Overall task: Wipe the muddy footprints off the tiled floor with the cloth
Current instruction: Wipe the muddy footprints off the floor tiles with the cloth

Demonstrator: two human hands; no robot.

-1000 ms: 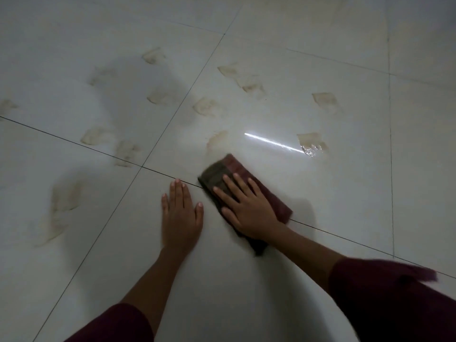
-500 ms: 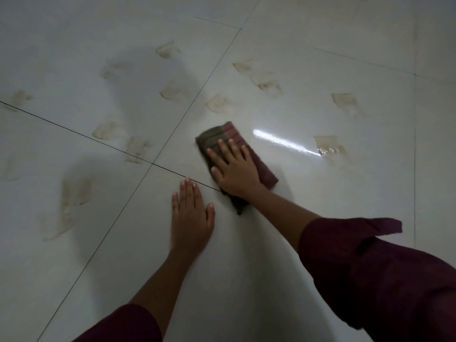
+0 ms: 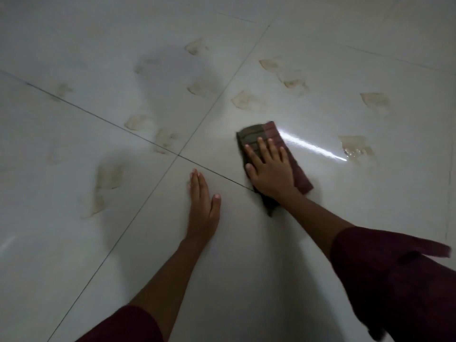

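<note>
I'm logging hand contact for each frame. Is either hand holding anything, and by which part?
Right hand presses flat on the folded cloth, palm over its middle, not gripping. Left hand lies flat on bare floor tile, holding nothing.

Floor tiles (image 3: 320, 243): glossy off-white, divided by thin dark grout lines (image 3: 138, 137). Footprints (image 3: 244, 99): pale tan-brown smears. Cloth (image 3: 259, 133): olive-brown section beside a maroon section, faintly striped. Sleeves (image 3: 394, 280): dark maroon, plain.

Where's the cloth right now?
In the head view, the cloth lies flat on the tiled floor right of centre, under the right hand, just beyond the grout line, with a muddy footprint beyond it.
</note>
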